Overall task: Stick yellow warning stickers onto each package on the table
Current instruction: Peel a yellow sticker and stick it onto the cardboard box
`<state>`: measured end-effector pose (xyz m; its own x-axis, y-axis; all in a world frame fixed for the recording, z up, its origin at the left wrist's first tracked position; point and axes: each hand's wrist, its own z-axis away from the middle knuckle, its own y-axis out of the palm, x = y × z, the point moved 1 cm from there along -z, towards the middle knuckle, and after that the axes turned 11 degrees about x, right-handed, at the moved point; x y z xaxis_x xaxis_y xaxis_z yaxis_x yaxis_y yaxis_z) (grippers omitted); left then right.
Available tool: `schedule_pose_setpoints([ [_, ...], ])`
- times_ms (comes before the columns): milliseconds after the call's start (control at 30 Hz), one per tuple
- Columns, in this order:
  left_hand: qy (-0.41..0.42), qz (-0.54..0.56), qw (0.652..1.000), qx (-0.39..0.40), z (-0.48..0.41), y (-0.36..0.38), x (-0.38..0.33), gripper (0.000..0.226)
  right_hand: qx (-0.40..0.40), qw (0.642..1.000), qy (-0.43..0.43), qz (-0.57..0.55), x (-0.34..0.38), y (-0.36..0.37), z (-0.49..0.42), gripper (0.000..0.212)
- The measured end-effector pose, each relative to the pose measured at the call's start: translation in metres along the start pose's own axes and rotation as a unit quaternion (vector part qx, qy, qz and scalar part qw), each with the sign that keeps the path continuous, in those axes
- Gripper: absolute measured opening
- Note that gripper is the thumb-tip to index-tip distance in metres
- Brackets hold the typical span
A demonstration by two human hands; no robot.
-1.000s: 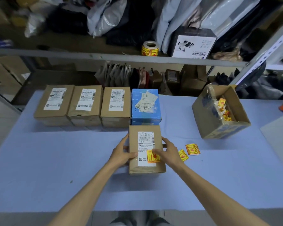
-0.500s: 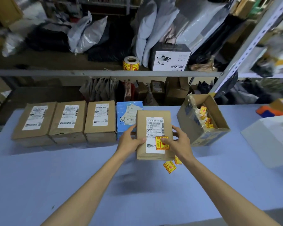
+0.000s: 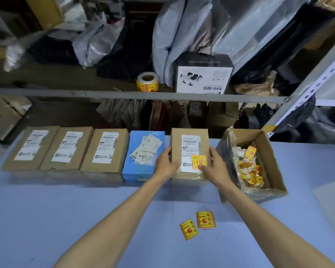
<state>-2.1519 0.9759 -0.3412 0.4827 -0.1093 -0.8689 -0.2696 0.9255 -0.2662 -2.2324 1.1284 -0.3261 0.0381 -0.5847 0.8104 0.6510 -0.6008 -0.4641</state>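
The box (image 3: 189, 136) has moved from the middle of the table (image 3: 46, 219) to its far edge, beside the blue box (image 3: 143, 151). Its sticker (image 3: 198, 161) is on. The left hand (image 3: 165, 164) and right hand (image 3: 214, 165) grip its sides. The blue box and three brown boxes (image 3: 104, 149) show none: four judged outstanding.

Bare table (image 3: 66, 219) lies open near; package row (image 3: 106, 149) and open carton (image 3: 267, 151) block beyond.

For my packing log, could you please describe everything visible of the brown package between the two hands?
The brown package is a cardboard box lying face up beside the blue box, bearing a white shipping label with a yellow warning sticker on its lower right corner. The left hand grips its left edge, the right hand its right edge.
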Motion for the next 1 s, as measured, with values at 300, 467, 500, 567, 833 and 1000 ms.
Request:
schedule_pose_setpoints([
  [300,-0.032,-0.024,0.999,-0.018,-0.035,0.023,0.014,0.053,0.034,0.999,0.035,0.001,-0.036,0.008,-0.051,0.083],
  [467,-0.023,-0.027,0.999,-0.001,-0.034,0.022,0.018,0.055,0.031,0.999,0.037,-0.001,-0.036,0.010,-0.049,0.077],
  [500,-0.018,-0.031,0.999,0.003,-0.034,0.021,0.019,0.057,0.032,0.999,0.040,-0.002,-0.034,0.009,-0.047,0.076],
  [567,-0.004,-0.054,0.999,0.004,-0.033,0.019,0.019,0.063,0.017,0.999,0.033,0.031,-0.029,0.008,-0.044,0.065],
  [833,-0.023,-0.259,0.951,-0.168,-0.009,-0.049,0.050,0.060,0.022,0.977,-0.125,0.172,0.028,0.064,-0.034,0.051],
  [1000,-0.118,-0.305,0.940,-0.099,-0.003,-0.071,0.078,0.077,0.144,0.975,-0.046,0.165,0.030,0.127,-0.042,0.051],
])
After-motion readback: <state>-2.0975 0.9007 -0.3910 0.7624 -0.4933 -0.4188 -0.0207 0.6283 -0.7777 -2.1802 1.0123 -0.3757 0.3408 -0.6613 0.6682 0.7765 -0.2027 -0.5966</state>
